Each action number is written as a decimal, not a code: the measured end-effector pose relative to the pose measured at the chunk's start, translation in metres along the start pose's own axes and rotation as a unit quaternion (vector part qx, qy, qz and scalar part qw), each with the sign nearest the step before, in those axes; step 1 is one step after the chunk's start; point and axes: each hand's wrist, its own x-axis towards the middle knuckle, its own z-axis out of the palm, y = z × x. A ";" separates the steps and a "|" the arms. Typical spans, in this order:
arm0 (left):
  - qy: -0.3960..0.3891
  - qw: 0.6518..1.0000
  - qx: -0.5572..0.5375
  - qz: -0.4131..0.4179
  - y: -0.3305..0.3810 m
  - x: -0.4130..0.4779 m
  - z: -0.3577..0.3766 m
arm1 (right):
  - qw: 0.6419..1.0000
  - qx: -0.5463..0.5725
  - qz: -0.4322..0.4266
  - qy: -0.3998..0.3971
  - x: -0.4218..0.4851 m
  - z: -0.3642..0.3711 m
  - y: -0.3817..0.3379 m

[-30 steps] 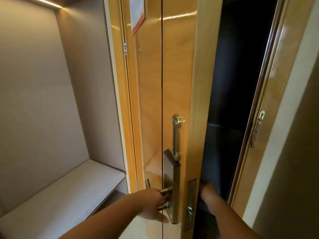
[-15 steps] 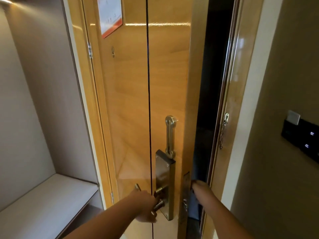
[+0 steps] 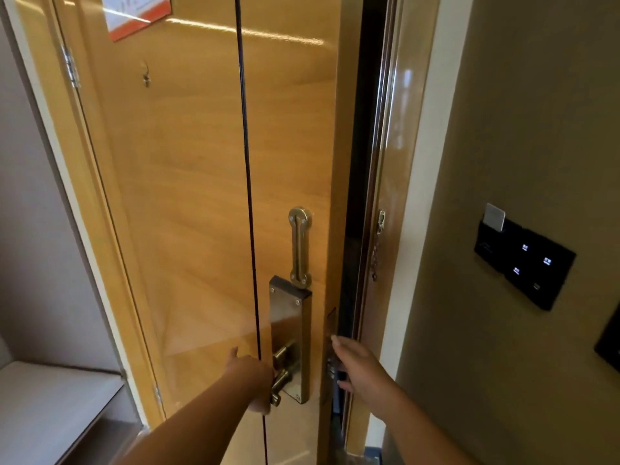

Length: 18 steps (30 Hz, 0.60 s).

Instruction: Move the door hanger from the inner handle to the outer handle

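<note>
I see 2 bare hands at a wooden door [image 3: 188, 196] that stands slightly ajar, with a dark gap along its free edge.

1. Left hand [image 3: 253, 380]: the fingers are wrapped around the inner handle [image 3: 281, 380], a brass lever on the steel lock plate [image 3: 290, 333]. The grip is clenched on the lever; the thumb points up and away from it, toward the door face.

2. Right hand [image 3: 355, 367]: it rests against the free edge of the door, just right of the left-hand grip, beside the latch plate [image 3: 331, 330] set in that edge. The fingers curl around the edge toward the far side. I cannot tell whether they grasp anything, because the fingertips are hidden behind the door.

3. Door hanger: I cannot see it. Nothing hangs on the inner handle under the left hand, and the outer handle lies behind the door, out of sight.

4. Above the left-hand grip, directly over the lock plate, a brass slotted guard bar [image 3: 299, 246] is screwed upright to the door. Right of the right hand, on the door frame [image 3: 399, 162], a security chain [image 3: 377, 250] hangs loose.

5. Farther right of both hands, a black switch panel [image 3: 526, 260] sits on the wall, with a key card [image 3: 495, 216] in its slot.
</note>
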 end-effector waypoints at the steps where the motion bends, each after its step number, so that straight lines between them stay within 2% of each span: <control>1: -0.003 1.000 0.003 -0.003 0.003 0.006 -0.003 | 1.000 0.001 -0.006 -0.001 0.001 -0.002 0.001; 9: -0.064 0.998 0.008 0.019 0.011 0.056 -0.027 | 0.999 -0.013 -0.038 -0.015 0.040 -0.021 0.009; 15: -0.111 0.983 -0.100 0.107 0.016 0.105 -0.047 | 0.999 -0.026 -0.047 0.012 0.083 -0.044 0.001; 18: -0.179 0.955 -0.189 0.144 0.021 0.135 -0.055 | 0.997 -0.029 -0.051 0.047 0.106 -0.054 -0.004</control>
